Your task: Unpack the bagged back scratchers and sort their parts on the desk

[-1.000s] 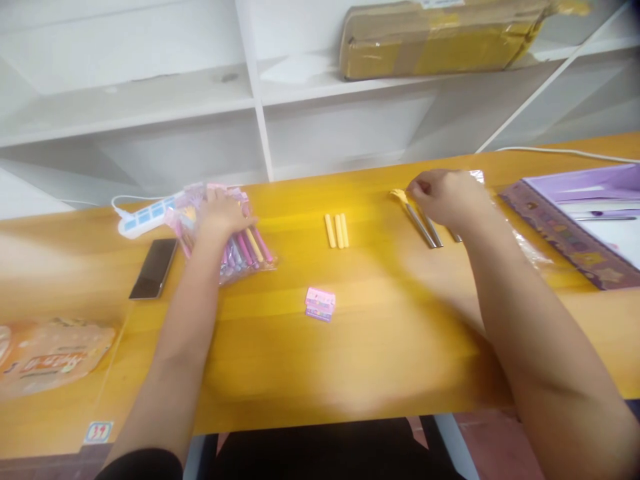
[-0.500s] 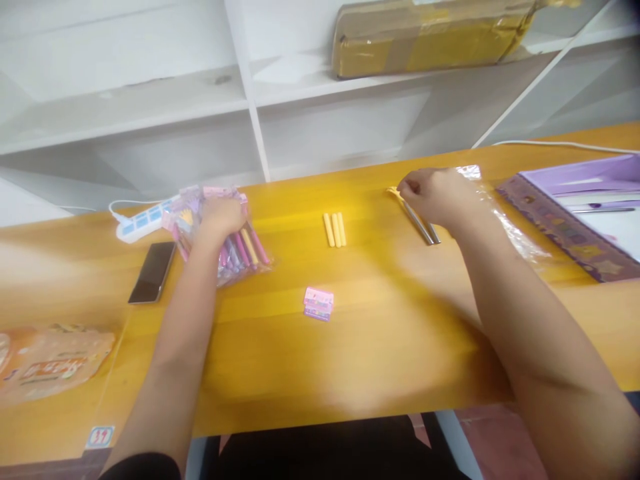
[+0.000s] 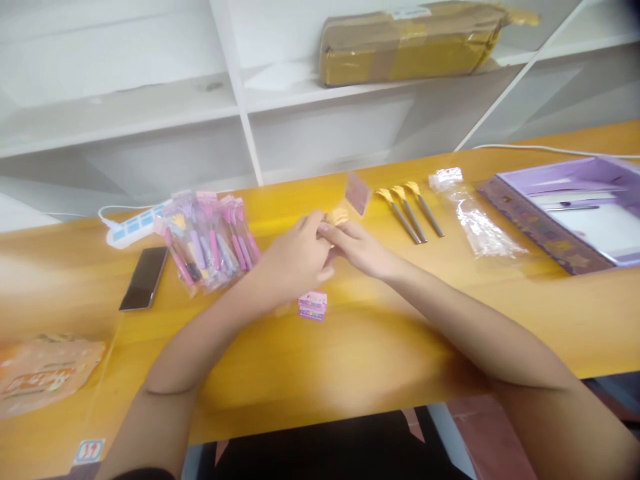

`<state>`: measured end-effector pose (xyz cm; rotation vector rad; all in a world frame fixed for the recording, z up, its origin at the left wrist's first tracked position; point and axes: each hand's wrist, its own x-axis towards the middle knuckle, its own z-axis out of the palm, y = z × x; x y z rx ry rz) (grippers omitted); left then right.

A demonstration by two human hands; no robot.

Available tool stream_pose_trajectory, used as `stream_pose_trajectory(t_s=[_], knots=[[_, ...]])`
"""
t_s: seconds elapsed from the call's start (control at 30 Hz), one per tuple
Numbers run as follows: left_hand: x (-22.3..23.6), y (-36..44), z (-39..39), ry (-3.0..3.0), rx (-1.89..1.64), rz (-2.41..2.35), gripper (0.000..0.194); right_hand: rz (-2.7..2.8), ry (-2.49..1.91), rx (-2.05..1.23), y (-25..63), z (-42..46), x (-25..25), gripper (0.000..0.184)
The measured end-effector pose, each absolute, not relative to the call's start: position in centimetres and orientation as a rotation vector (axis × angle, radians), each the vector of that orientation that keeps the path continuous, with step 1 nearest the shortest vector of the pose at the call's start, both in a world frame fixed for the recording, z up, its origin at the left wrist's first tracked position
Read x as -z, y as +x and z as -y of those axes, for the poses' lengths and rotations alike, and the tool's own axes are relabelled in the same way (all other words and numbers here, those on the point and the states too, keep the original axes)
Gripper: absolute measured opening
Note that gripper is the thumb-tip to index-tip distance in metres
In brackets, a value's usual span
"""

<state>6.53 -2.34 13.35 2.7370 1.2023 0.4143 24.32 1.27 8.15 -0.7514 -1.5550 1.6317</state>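
My left hand (image 3: 300,253) and my right hand (image 3: 361,248) meet above the middle of the table. Between their closed fingers is a back scratcher (image 3: 338,215) with a yellow hand-shaped head, seemingly in a clear bag with a pinkish header (image 3: 358,193). Its lower part is hidden by my fingers. Right of the hands lie three back scratchers (image 3: 409,215) with yellow heads and bare metal rods. Left of them is a pile of bagged back scratchers (image 3: 213,237) in pink, purple and yellow. Small pink and purple cards (image 3: 313,307) lie just below the hands.
An empty-looking clear bag (image 3: 483,223) and a purple box (image 3: 560,243) with a pen and papers lie at the right. A phone (image 3: 144,279), a power strip (image 3: 135,228) and an orange package (image 3: 47,373) are at the left. A taped carton (image 3: 410,50) sits on the shelf.
My left hand has left the bagged pile and moved right; my right hand has come left from the metal-rod back scratchers. Both now hold a yellow-headed one. The yellow sticks are now hidden.
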Motion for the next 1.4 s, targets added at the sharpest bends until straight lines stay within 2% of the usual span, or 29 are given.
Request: stream_pose_trajectory(t_s=[0.1,0.23,0.37,0.47,0.53,0.6,0.7,0.87,1.0,1.23,1.4], knots=[[-14.2,5.3,1.7,2.675,-0.576,-1.236,0.018,1.43,-0.723,-1.671,24.0,-1.2,-8.1,0.038],[-15.1,4.2,0.7,2.372,-0.897,-1.28,0.011,1.52,-0.585,-1.746,24.3,-0.8,-8.6,0.035],[-14.5,4.8,0.2,2.134,-0.851,-1.009,0.023,1.763,-0.477,-1.778,24.2,0.2,-9.3,0.041],[-13.8,5.1,-0.1,2.036,-0.954,-1.038,0.034,1.828,-0.657,-1.682,24.4,0.5,-10.0,0.05],[-13.6,5.1,-0.1,2.016,-1.038,-1.116,0.037,1.839,-0.882,-1.425,24.8,0.6,-10.4,0.05],[-13.6,5.1,0.0,2.005,-1.056,-1.141,0.036,1.793,-1.053,-1.005,25.3,0.7,-10.6,0.046],[-13.6,5.4,0.4,1.986,-1.0,-1.1,0.036,1.775,-1.09,-0.468,25.9,0.8,-10.8,0.047],[-13.6,6.0,1.1,2.046,-1.032,-1.092,0.045,1.907,-1.008,-0.085,27.3,0.6,-11.6,0.025],[-14.0,6.2,1.5,2.11,-1.063,-1.105,0.049,1.981,-1.014,-0.056,28.1,0.9,-12.4,0.024],[-14.0,6.1,1.8,2.118,-1.063,-1.076,0.043,2.005,-1.007,-0.003,27.4,1.7,-12.8,0.02],[-14.0,6.1,1.8,2.148,-1.06,-1.092,0.039,1.969,-0.992,-0.217,27.8,1.6,-13.9,0.022]])
